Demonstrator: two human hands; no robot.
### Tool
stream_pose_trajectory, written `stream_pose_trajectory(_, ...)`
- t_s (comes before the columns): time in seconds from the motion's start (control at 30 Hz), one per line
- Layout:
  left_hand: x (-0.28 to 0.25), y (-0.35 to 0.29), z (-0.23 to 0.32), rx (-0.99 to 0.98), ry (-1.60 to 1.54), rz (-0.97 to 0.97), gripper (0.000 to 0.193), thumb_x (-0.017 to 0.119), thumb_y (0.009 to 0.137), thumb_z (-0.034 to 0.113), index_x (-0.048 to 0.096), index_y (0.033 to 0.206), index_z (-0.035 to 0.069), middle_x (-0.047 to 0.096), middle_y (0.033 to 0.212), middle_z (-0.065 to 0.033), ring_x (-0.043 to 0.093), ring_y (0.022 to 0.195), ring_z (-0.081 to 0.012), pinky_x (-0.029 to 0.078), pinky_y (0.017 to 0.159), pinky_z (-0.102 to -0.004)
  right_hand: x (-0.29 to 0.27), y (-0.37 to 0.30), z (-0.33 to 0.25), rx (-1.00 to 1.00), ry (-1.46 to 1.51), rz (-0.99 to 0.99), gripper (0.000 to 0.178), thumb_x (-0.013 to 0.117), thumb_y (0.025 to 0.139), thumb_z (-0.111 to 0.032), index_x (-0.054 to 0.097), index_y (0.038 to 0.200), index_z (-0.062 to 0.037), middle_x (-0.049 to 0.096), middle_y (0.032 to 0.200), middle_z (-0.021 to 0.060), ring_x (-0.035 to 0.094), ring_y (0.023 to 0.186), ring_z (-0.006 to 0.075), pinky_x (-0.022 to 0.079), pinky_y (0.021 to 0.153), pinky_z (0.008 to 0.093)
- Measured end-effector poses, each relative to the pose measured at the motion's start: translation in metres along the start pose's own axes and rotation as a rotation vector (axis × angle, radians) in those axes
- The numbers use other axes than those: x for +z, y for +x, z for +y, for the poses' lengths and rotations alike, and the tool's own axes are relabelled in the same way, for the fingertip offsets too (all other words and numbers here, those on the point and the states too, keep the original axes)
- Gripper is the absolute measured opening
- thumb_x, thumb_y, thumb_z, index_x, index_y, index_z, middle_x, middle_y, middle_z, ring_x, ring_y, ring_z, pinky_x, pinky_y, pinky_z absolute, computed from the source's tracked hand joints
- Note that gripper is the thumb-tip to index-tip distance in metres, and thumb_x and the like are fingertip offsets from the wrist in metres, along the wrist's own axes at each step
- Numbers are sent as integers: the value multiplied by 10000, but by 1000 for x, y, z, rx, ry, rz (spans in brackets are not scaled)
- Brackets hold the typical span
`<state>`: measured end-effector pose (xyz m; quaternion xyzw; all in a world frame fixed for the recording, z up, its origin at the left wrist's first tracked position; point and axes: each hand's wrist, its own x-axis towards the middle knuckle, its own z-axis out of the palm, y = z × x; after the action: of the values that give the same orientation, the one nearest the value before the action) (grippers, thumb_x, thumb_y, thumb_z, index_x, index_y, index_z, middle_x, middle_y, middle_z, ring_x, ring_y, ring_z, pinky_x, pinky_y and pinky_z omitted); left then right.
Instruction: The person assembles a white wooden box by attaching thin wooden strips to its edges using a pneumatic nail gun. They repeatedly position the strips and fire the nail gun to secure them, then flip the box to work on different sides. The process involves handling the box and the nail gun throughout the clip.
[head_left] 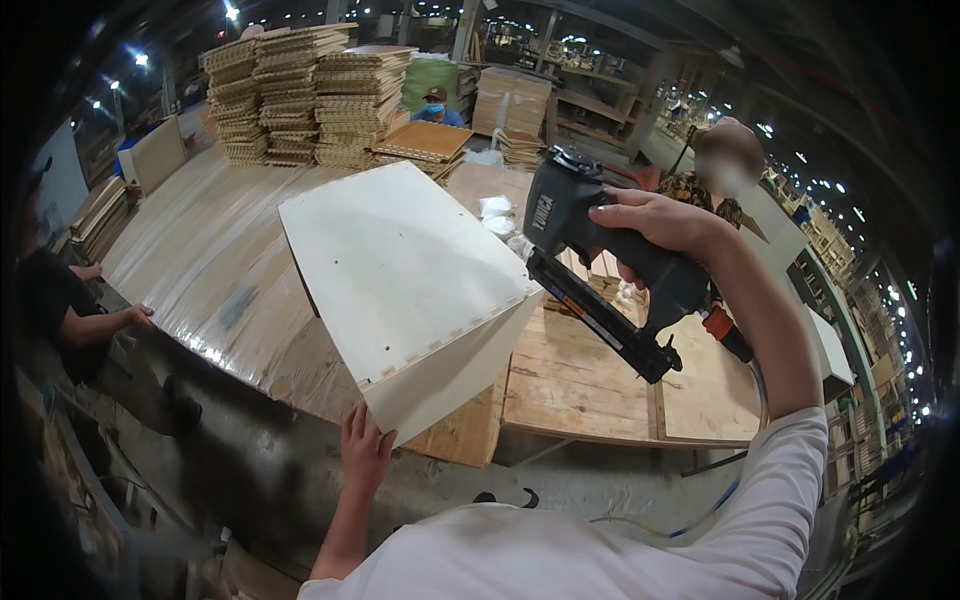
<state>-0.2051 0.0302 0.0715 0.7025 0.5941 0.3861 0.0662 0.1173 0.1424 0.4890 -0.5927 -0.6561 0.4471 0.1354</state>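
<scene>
In my right hand (660, 225) is a black pneumatic staple gun (590, 250), raised above the right part of the workbench. Its long magazine slants down to the right, and an air hose joins the handle at an orange fitting (718, 322). My left hand (365, 445) grips the lower near corner of a white wooden box (410, 265), fingers on its near side. The box rests on the bench with finger joints showing along its near top edge and a few small dark holes in its top. The gun's nose is apart from the box.
Tall stacks of notched wooden panels (290, 95) stand at the bench's far side, beside an orange-brown panel (425, 140). White bundles (495, 213) lie behind the box. Co-workers stand at the left (75, 300), far side (440, 110) and right (728, 160). The plywood bench top (585, 390) ends near me.
</scene>
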Motion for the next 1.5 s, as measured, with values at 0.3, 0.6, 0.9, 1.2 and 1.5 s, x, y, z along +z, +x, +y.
stream_pose_trajectory(0.3, -1, 2, 0, 16, 29, 7, 347, 680, 810, 206, 621, 1136, 101, 470, 1338, -155, 413, 1214, -382, 373, 995, -471, 22, 3, -11, 0, 46, -93, 347, 499, 953, -299, 458, 1193, -51, 631, 928, 122, 623, 528, 133, 546, 411, 265)
stream_pose_trajectory(0.6, -1, 2, 1, 16, 52, 6, 358, 684, 803, 224, 626, 1135, 104, 462, 1350, -145, 424, 1210, -367, 382, 989, -462, 30, 2, -15, -15, 62, -151, 341, 489, 958, -271, 444, 1211, -47, 637, 904, 122, 618, 521, 131, 539, 412, 258)
stream_pose_trajectory(0.9, -2, 2, 1, -1, 47, 25, 264, 686, 799, 258, 662, 995, 83, 468, 1350, -146, 433, 1203, -371, 397, 966, -464, 39, -5, -24, -36, -4, -193, 387, 521, 945, -326, 436, 1178, -28, 613, 876, 111, 615, 552, 120, 551, 443, 264)
stream_pose_trajectory(1.2, 1, 1, -3, 13, 62, 60, 253, 692, 792, 282, 609, 803, 43, 467, 1356, -144, 427, 1201, -384, 394, 965, -465, 64, -7, -43, -76, 38, -239, 372, 500, 957, -275, 424, 1237, -42, 639, 918, 111, 605, 510, 114, 522, 416, 223)
stream_pose_trajectory(1.5, -5, -13, -19, -18, -2, 18, 289, 692, 792, 306, 578, 864, 50, 442, 1357, -206, 389, 1215, -444, 362, 983, -504, 70, -8, -53, -97, -38, -305, 377, 490, 958, -327, 442, 1192, -34, 625, 916, 100, 611, 547, 113, 551, 458, 252)
